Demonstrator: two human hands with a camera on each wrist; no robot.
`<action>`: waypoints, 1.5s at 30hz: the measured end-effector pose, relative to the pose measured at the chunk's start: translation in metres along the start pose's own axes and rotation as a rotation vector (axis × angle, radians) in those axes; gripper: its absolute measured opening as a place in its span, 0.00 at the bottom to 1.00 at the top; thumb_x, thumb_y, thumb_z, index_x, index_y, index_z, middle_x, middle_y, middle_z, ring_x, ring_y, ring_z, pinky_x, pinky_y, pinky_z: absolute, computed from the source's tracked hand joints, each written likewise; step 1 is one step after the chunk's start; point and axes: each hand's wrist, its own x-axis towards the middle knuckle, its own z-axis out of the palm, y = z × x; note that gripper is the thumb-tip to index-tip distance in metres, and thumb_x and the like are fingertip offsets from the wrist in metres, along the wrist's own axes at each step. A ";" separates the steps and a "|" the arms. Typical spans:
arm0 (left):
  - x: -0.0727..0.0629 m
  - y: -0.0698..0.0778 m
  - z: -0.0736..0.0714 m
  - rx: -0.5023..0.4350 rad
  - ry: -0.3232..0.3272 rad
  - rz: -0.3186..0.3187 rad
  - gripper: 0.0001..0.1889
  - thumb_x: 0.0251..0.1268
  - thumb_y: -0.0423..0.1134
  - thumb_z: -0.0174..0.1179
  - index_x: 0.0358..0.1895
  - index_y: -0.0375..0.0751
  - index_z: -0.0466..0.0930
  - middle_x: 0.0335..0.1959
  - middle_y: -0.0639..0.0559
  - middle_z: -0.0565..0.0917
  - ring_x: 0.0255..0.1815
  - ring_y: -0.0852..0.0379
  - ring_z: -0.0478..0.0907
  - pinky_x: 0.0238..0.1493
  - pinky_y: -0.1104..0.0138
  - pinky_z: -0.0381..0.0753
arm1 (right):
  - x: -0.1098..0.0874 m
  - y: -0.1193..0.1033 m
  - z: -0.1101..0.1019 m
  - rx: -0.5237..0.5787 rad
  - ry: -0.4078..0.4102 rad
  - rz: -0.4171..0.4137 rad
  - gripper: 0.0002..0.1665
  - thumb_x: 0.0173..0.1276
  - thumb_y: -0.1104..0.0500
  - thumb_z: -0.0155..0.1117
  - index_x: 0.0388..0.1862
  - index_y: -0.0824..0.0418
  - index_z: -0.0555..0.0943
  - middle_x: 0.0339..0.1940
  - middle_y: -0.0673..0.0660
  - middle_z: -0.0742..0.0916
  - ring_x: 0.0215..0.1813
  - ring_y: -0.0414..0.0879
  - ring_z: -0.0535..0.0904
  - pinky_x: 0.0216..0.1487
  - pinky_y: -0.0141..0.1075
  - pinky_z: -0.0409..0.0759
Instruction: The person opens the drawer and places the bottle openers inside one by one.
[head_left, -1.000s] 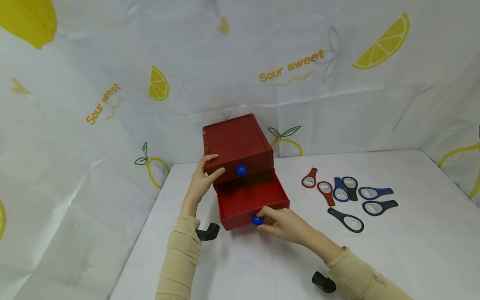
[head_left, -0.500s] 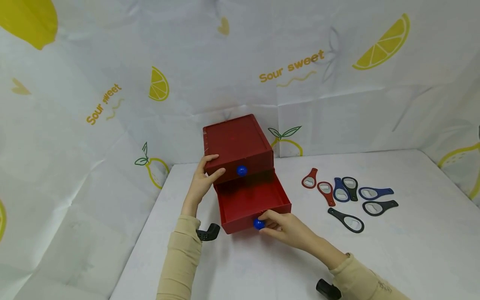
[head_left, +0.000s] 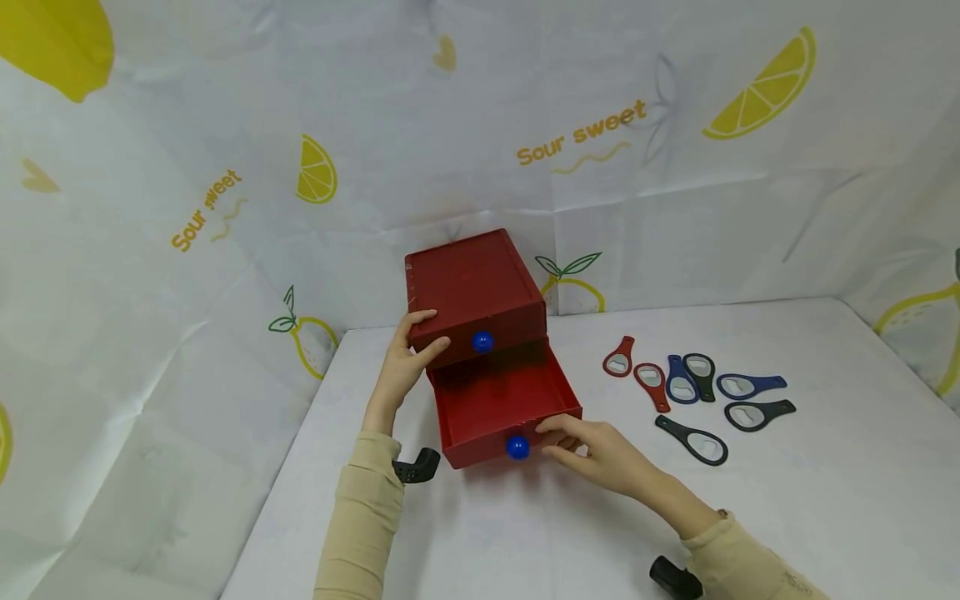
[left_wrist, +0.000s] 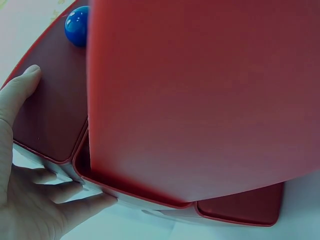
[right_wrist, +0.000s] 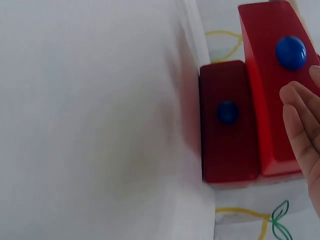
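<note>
A red drawer cabinet (head_left: 472, 279) stands at the back of the table. Its top drawer, with a blue knob (head_left: 483, 342), is closed, while the bare-bottomed drawer (head_left: 480, 451) below is pulled far out. My left hand (head_left: 396, 367) holds the cabinet's upper left corner. In the left wrist view, the thumb (left_wrist: 22, 90) lies on the top drawer's front and the fingers lie along the side. Just right of the pulled-out drawer's blue knob (head_left: 517, 447) is my right hand (head_left: 600, 450), fingers loosely bent and holding nothing. A closed lowest drawer (right_wrist: 230, 150) shows in the right wrist view.
Several bottle openers lie on the white table (head_left: 825, 500) right of the cabinet: red ones (head_left: 650, 385), blue ones (head_left: 750, 385) and dark ones (head_left: 697, 442). A white cloth (head_left: 450, 125) with lemon prints hangs behind.
The lower drawer has come a little further out toward me. My right hand has let go of its knob and moved slightly right. The left hand stays in place.
</note>
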 end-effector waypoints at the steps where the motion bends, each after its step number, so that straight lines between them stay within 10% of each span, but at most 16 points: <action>1: 0.000 0.001 0.000 -0.001 -0.001 0.001 0.25 0.61 0.40 0.61 0.62 0.55 0.65 0.65 0.44 0.65 0.65 0.45 0.61 0.64 0.47 0.60 | -0.002 0.002 -0.003 0.000 0.012 0.001 0.15 0.63 0.58 0.63 0.49 0.54 0.77 0.39 0.52 0.87 0.36 0.34 0.79 0.37 0.27 0.79; 12: 0.011 -0.022 0.000 0.045 0.013 0.051 0.25 0.60 0.45 0.62 0.60 0.61 0.65 0.64 0.50 0.67 0.64 0.49 0.63 0.61 0.50 0.64 | -0.039 0.037 -0.043 -0.161 0.180 0.103 0.13 0.57 0.64 0.67 0.42 0.53 0.80 0.34 0.46 0.87 0.32 0.29 0.78 0.32 0.26 0.78; 21: 0.003 -0.004 0.000 0.014 -0.016 0.023 0.26 0.62 0.40 0.61 0.63 0.54 0.64 0.65 0.45 0.66 0.66 0.45 0.62 0.63 0.50 0.61 | -0.078 0.062 -0.076 -0.320 0.227 0.298 0.14 0.58 0.60 0.67 0.44 0.61 0.81 0.36 0.51 0.86 0.35 0.28 0.76 0.34 0.30 0.77; 28: -0.004 0.003 0.000 0.015 -0.018 0.010 0.26 0.62 0.40 0.60 0.63 0.53 0.64 0.66 0.44 0.65 0.65 0.45 0.62 0.62 0.50 0.62 | -0.098 0.075 -0.092 -0.341 0.144 0.474 0.22 0.62 0.54 0.65 0.50 0.67 0.78 0.45 0.65 0.83 0.46 0.61 0.79 0.43 0.50 0.78; 45: -0.001 0.001 0.000 0.023 -0.009 0.013 0.25 0.62 0.40 0.61 0.62 0.54 0.65 0.66 0.43 0.65 0.65 0.43 0.62 0.64 0.47 0.60 | -0.112 0.093 -0.097 -0.451 0.032 0.575 0.36 0.47 0.49 0.74 0.47 0.75 0.78 0.43 0.76 0.78 0.45 0.68 0.73 0.45 0.61 0.70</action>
